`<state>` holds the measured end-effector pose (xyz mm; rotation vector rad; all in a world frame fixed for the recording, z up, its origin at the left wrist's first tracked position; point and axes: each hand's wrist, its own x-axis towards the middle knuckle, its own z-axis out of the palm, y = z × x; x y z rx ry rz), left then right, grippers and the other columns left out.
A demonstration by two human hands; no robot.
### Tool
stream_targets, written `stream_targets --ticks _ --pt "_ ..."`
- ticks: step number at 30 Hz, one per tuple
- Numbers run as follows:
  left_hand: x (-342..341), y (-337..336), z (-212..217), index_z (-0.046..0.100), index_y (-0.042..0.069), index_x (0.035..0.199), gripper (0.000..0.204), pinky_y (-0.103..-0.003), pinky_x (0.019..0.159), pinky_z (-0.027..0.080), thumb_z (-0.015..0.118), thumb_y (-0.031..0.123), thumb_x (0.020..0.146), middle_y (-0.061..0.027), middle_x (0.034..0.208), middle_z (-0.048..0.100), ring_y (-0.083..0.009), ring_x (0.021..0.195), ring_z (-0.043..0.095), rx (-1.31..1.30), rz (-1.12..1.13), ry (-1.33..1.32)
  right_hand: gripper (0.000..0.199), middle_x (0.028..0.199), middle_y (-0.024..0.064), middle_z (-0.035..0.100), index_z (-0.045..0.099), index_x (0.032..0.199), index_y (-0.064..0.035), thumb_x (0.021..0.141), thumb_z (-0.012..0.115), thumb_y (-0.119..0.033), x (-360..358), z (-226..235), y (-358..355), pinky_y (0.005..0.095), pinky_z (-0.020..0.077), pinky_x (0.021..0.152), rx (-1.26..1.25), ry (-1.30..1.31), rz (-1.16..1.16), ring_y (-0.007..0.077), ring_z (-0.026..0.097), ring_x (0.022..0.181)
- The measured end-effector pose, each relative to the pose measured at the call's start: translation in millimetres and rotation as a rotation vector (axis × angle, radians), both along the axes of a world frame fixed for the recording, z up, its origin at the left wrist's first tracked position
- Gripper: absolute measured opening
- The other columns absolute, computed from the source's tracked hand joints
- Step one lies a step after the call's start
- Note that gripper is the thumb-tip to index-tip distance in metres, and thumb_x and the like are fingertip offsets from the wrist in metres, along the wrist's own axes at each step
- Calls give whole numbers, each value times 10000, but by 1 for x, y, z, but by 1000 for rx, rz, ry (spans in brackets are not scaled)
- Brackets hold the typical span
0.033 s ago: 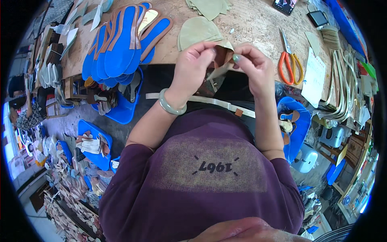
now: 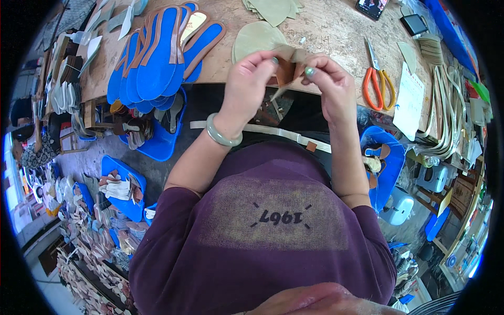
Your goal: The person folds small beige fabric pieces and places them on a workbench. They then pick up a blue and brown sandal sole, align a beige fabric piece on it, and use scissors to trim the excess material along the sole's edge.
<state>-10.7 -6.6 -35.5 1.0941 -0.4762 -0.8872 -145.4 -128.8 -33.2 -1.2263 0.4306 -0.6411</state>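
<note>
The step in hand appears to be working a curved leather piece [image 2: 285, 72], brown on its inner face and pale olive on the outer, by its edges. The piece is held up between the two hands, just past the near edge of the worktop [image 2: 328, 29], and does not rest on it. The left hand [image 2: 249, 86], on the arm with the pale bracelet [image 2: 224, 131], grips the piece's left side between thumb and fingers. The right hand [image 2: 332, 84] pinches the opposite edge, thumb tip against the bent fingers. Whether the edges are being folded, peeled or pressed together cannot be told, since the fingers cover them.

As a judgement, the next move calls for a steady left grip while the right thumb and fingers work in small steps along the edge; the piece looks thin and bendy, so a hard pull could twist it.

A stack of olive leather pieces [image 2: 257, 38] lies on the worktop just beyond the left hand. To the right, near the edge, lie the scissors [image 2: 375, 67], untouched, with a white sheet [image 2: 409, 100] beside them. To the left lies a fanned pile of blue insoles [image 2: 157, 63], well apart from the piece
</note>
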Motion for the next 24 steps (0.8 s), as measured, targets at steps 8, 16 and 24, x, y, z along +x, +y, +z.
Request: stream_targets --ticks 8,16,24 --pt "87 41 -14 584 19 1081 192 -233 657 506 512 80 914 -49 952 647 -106 800 619 -127 535 68 70 942 64 667 626 955 -20 900 585 -33 11 -16 -32 308 549 799 303 -366 -217 161 660 876" --pt "56 49 5 532 81 1078 226 -208 403 295 501 293 1005 -30 729 480 -77 454 363 -124 189 487 209 1184 110 657 658 1023 -21 839 695 -114 68 0 -4 322 513 912 -1186 163 -8 239 644 1081" --pt "16 43 -11 517 75 1164 209 -175 421 258 438 166 993 10 704 436 -34 491 352 -10 -489 740 224 1035 55 698 696 994 -46 770 712 -38 52 16 -8 353 499 893 -775 -153 546 209 654 994"
